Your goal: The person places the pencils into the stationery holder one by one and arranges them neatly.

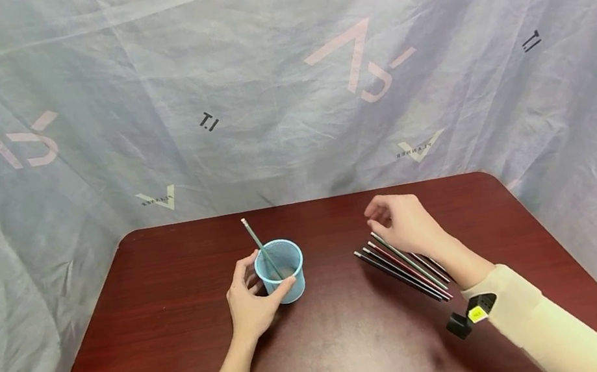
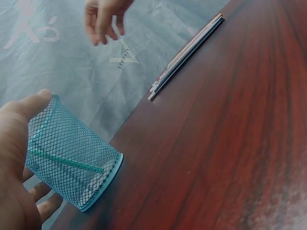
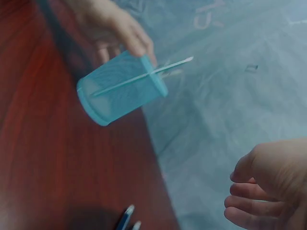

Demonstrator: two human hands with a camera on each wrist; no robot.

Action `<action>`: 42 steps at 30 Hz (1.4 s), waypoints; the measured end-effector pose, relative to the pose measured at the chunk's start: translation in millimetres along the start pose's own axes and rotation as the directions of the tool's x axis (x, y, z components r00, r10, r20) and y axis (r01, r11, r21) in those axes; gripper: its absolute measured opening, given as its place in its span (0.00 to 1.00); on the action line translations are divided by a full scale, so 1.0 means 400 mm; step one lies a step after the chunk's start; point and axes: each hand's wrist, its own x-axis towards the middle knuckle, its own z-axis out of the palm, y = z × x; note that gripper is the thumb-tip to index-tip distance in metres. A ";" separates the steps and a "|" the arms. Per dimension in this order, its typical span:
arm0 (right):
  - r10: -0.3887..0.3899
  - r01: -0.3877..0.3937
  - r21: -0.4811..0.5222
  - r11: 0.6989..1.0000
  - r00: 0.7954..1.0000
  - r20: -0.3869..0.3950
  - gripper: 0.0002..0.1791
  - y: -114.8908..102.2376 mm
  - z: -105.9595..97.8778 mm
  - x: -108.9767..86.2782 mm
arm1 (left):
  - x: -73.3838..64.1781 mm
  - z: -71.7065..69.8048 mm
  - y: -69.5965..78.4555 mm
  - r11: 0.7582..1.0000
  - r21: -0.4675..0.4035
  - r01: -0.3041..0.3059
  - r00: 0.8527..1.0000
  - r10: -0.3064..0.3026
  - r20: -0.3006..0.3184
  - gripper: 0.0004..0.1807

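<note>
A light-blue mesh pencil cup [image 1: 299, 282] stands upright on the table, and my left hand [image 1: 250, 306] grips its side with the thumb at the rim. One green pencil [image 1: 258, 244] leans inside it, its eraser end sticking out above the rim; the mesh shows its lower end in the left wrist view. My right hand [image 1: 406, 220] hovers above the far ends of several loose pencils [image 1: 401, 267], fingers loosely bent and holding nothing. Those pencils lie side by side at a slant, black, red and green among them, partly covered by the right hand and wrist.
The dark red wooden table [image 1: 168, 326] has rounded far corners. A grey printed cloth [image 1: 258, 87] hangs behind it and along both sides. Bare tabletop lies between the cup and the loose pencils.
</note>
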 end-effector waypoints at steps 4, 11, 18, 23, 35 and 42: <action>0.014 -0.014 -0.029 0.999 1.000 0.020 0.04 0.039 0.009 -0.041 | 0.003 -0.001 -0.001 1.000 -0.003 -0.007 1.000 0.007 0.003 0.43; 0.036 -0.031 -0.091 0.995 0.998 0.060 0.05 0.100 0.007 -0.100 | 0.000 0.001 -0.009 1.000 -0.009 -0.007 1.000 0.007 0.010 0.43; 0.044 -0.036 -0.097 0.995 0.995 0.089 0.04 0.112 0.036 -0.143 | 0.008 0.001 -0.014 1.000 -0.010 -0.019 1.000 0.019 0.007 0.43; 0.011 -0.002 -0.085 0.996 0.995 0.103 0.05 0.105 0.071 -0.175 | 0.003 0.000 -0.014 1.000 -0.012 -0.005 1.000 0.005 0.005 0.43; 0.053 -0.034 -0.084 0.996 0.970 0.237 0.05 0.107 0.098 -0.202 | -0.006 -0.005 -0.015 1.000 -0.004 0.009 1.000 -0.009 0.005 0.43; -0.005 0.036 -0.130 0.991 0.974 0.225 0.06 0.113 0.108 -0.194 | 0.001 0.001 -0.021 1.000 -0.002 -0.014 1.000 0.014 0.003 0.44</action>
